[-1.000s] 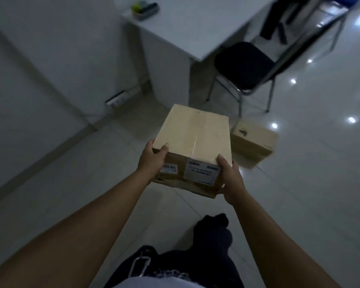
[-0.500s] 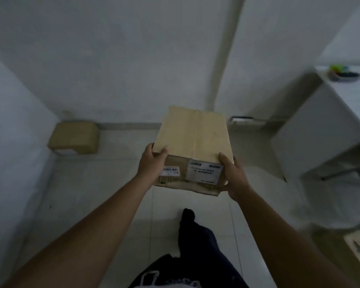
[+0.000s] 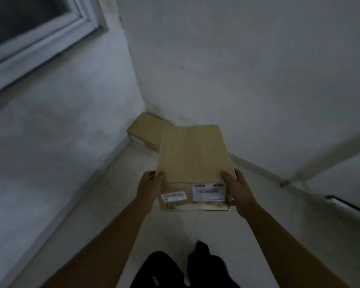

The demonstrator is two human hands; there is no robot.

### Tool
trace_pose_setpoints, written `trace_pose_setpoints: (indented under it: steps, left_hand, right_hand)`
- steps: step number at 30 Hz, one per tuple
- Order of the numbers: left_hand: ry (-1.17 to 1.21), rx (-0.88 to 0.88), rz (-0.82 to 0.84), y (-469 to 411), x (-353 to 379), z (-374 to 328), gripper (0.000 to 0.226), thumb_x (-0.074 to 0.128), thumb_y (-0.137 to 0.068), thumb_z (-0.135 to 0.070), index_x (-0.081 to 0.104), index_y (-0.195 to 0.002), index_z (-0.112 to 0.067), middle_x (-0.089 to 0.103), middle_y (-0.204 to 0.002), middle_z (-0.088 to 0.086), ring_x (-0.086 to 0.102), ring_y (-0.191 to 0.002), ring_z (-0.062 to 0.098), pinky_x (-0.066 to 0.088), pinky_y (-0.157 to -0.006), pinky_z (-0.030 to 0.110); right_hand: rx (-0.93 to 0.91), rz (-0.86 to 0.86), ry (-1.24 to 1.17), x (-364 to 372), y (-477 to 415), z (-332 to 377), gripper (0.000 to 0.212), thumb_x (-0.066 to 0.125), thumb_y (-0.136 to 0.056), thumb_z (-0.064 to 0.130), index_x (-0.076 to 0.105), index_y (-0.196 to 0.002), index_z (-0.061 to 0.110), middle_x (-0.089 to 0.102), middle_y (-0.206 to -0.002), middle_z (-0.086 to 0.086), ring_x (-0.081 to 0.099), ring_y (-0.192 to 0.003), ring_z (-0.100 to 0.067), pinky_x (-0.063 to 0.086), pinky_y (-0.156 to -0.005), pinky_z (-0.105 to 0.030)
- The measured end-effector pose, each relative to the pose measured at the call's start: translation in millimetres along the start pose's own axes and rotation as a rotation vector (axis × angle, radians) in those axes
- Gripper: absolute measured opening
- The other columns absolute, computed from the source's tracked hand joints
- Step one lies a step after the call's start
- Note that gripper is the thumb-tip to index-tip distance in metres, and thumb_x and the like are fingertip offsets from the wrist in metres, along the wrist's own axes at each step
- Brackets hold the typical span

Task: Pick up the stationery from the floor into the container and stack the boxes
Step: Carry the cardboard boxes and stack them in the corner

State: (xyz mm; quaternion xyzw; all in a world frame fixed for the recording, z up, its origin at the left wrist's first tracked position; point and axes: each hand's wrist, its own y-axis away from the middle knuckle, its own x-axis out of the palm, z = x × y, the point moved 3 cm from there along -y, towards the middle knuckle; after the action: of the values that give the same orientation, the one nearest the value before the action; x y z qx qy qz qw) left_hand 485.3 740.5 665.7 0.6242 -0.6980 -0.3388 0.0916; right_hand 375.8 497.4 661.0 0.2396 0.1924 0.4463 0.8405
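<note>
- Stacking was the step in hand: both hands, the left hand [image 3: 149, 187] and the right hand [image 3: 238, 191], gripped a cardboard box [image 3: 192, 161] by its near corners, carrying it above the floor [image 3: 104, 200].
- A second box [image 3: 147, 132] lay in the wall corner, just beyond it.
- Judged next: lower the carried box squarely onto that one, edges aligned.

Both arms [image 3: 112, 235] are stretched forward. The box [image 3: 192, 154] is gripped at its near corners, left hand [image 3: 150, 187] and right hand [image 3: 240, 191] at the sides, thumbs [image 3: 227, 176] laid on top.
</note>
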Motion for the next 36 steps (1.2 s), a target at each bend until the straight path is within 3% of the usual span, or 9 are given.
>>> trace_pose_setpoints:
  steps: [6, 9, 13, 19, 21, 24, 26, 31, 36]
  left_hand:
    - [0.021, -0.102, 0.061, -89, -31, -17, 0.046, 0.065, -0.079, -0.056, 0.067, -0.109, -0.021, 0.069, -0.088, -0.009, 0.069, -0.073, 0.007, 0.058, -0.061, 0.025]
    - [0.017, -0.155, 0.084, -157, -41, -34, 0.047, 0.067, -0.079, -0.054, 0.067, -0.110, -0.019, 0.070, -0.104, 0.001, 0.068, -0.090, 0.019, 0.057, -0.086, 0.041]
    - [0.054, -0.144, 0.043, -250, -43, -53, 0.046, 0.065, -0.083, -0.047, 0.064, -0.120, -0.019, 0.068, -0.113, -0.001, 0.065, -0.097, 0.017, 0.053, -0.092, 0.039]
    - [0.107, -0.136, -0.047, -389, -26, -59, 0.035, 0.065, -0.085, -0.042, 0.066, -0.114, -0.024, 0.066, -0.089, -0.021, 0.063, -0.068, -0.013, 0.045, -0.052, 0.005]
    - [0.096, -0.144, -0.071, -443, -13, -49, 0.033, 0.064, -0.085, -0.045, 0.067, -0.112, -0.026, 0.068, -0.090, -0.019, 0.064, -0.070, -0.010, 0.047, -0.054, 0.007]
    - [0.087, -0.134, -0.126, -522, 8, -24, 0.039, 0.061, -0.085, -0.050, 0.065, -0.115, -0.025, 0.070, -0.100, -0.010, 0.066, -0.088, 0.005, 0.053, -0.074, 0.024]
    - [0.114, -0.127, -0.165, -573, 23, -3, 0.039, 0.061, -0.085, -0.050, 0.065, -0.116, -0.026, 0.070, -0.100, -0.011, 0.066, -0.090, 0.006, 0.053, -0.076, 0.026]
    - [0.194, -0.097, -0.242, -634, 54, 35, 0.021, 0.066, -0.082, -0.045, 0.066, -0.102, -0.037, 0.073, -0.092, -0.016, 0.068, -0.088, 0.001, 0.053, -0.070, 0.017]
    - [0.224, -0.113, -0.199, -664, 73, 46, 0.032, 0.069, -0.082, -0.042, 0.065, -0.110, -0.029, 0.073, -0.102, -0.014, 0.067, -0.095, 0.001, 0.053, -0.077, 0.021]
  right_hand:
    - [0.047, 0.119, 0.187, 82, -113, 45, 0.039, 0.060, -0.084, 0.054, 0.047, -0.115, 0.033, 0.061, -0.104, 0.003, 0.062, -0.078, -0.022, 0.050, -0.054, -0.032]
    - [0.081, 0.068, 0.221, 130, -182, 60, 0.043, 0.065, -0.080, 0.055, 0.053, -0.107, 0.023, 0.063, -0.094, -0.004, 0.062, -0.069, -0.023, 0.046, -0.046, -0.028]
    - [0.086, 0.007, 0.192, 189, -261, 70, 0.032, 0.066, -0.078, 0.056, 0.059, -0.088, 0.026, 0.066, -0.084, -0.001, 0.064, -0.072, -0.019, 0.049, -0.055, -0.032]
    - [0.112, 0.019, 0.120, 258, -392, 75, 0.056, 0.069, -0.075, 0.056, 0.054, -0.121, 0.027, 0.059, -0.119, -0.001, 0.059, -0.107, -0.024, 0.051, -0.090, -0.046]
    - [0.112, 0.060, 0.087, 280, -448, 67, 0.056, 0.072, -0.071, 0.057, 0.053, -0.120, 0.037, 0.059, -0.119, 0.005, 0.060, -0.105, -0.022, 0.052, -0.088, -0.052]
    - [0.085, 0.126, 0.080, 313, -531, 47, 0.025, 0.075, -0.071, 0.051, 0.058, -0.088, 0.057, 0.065, -0.091, 0.027, 0.061, -0.089, -0.004, 0.052, -0.077, -0.044]
    - [0.063, 0.155, 0.083, 335, -589, 25, 0.024, 0.076, -0.073, 0.045, 0.058, -0.082, 0.059, 0.065, -0.087, 0.027, 0.061, -0.088, -0.004, 0.052, -0.077, -0.043]
    - [0.034, 0.166, 0.078, 359, -674, -18, 0.056, 0.078, -0.071, 0.042, 0.048, -0.118, 0.040, 0.059, -0.115, 0.016, 0.060, -0.104, -0.011, 0.052, -0.087, -0.037]
    - [0.082, 0.032, 0.008, 373, -711, -32, 0.092, 0.084, -0.045, 0.056, 0.036, -0.118, 0.028, 0.054, -0.116, 0.010, 0.056, -0.102, -0.007, 0.048, -0.079, -0.025]
